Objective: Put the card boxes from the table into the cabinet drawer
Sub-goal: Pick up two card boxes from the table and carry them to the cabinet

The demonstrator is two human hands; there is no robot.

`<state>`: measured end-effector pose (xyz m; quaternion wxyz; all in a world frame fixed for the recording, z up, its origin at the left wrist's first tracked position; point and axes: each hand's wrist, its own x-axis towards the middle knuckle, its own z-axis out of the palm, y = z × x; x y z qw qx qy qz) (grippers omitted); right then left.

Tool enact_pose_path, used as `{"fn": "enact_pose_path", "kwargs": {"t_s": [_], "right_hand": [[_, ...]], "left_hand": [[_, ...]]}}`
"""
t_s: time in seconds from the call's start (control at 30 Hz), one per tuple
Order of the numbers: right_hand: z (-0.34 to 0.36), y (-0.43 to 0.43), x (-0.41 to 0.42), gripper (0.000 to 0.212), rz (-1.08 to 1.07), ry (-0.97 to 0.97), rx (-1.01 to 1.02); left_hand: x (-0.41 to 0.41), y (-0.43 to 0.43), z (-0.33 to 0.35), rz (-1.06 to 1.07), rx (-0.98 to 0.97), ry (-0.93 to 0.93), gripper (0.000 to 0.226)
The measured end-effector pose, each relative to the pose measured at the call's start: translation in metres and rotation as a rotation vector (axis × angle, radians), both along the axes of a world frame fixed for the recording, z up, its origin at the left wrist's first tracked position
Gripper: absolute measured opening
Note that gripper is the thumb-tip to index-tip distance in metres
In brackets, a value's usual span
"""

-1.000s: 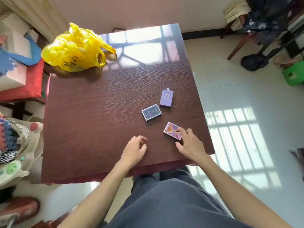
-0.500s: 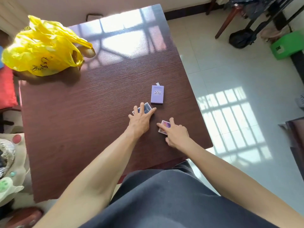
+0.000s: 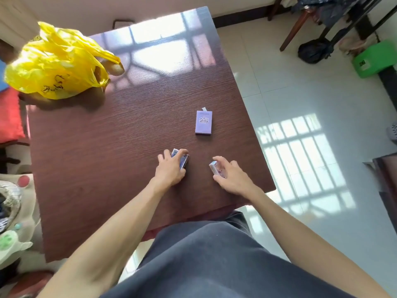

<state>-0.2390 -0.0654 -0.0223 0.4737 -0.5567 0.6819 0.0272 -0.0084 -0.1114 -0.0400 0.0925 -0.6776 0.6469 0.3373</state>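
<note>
Three card boxes are on the dark wooden table (image 3: 107,158). A light purple card box (image 3: 203,122) lies flat, alone, toward the table's right side. My left hand (image 3: 170,167) grips a dark blue card box (image 3: 182,160), tilted up on its edge. My right hand (image 3: 233,176) grips a pink-patterned card box (image 3: 215,167), also lifted on its edge, near the table's front right. Most of both held boxes is hidden by my fingers. No cabinet drawer is in view.
A crumpled yellow plastic bag (image 3: 58,63) sits on the table's far left corner. Red cushion (image 3: 9,117) and clutter lie left of the table. On the tiled floor at the right stand a chair leg (image 3: 294,31), a black bag (image 3: 312,51) and a green stool (image 3: 374,61).
My left hand reached forward onto the dark blue box and closed on it. My right hand closed on the pink box. Both boxes went from lying flat to tilted on edge.
</note>
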Motion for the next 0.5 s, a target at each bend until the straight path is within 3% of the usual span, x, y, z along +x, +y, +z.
{"fn": "enact_pose_path", "kwargs": {"t_s": [0.1,0.2,0.33,0.5], "right_hand": [[0.008,0.031,-0.021,0.055,-0.388,-0.325,0.123],[0.010,0.077,-0.037,0.054,-0.665,-0.470,0.211],[0.008,0.159,-0.046,0.048,-1.034,-0.569,0.272],[-0.001,0.265,-0.041,0.037,-1.492,-0.669,0.265]], "left_hand": [[0.026,0.034,0.019,0.293,0.188,0.391,0.060],[0.047,0.071,0.039,0.526,0.409,0.701,0.055],[0.061,0.121,0.047,0.619,0.599,0.841,0.056],[0.038,0.140,0.048,0.411,0.728,0.758,0.056]]}}
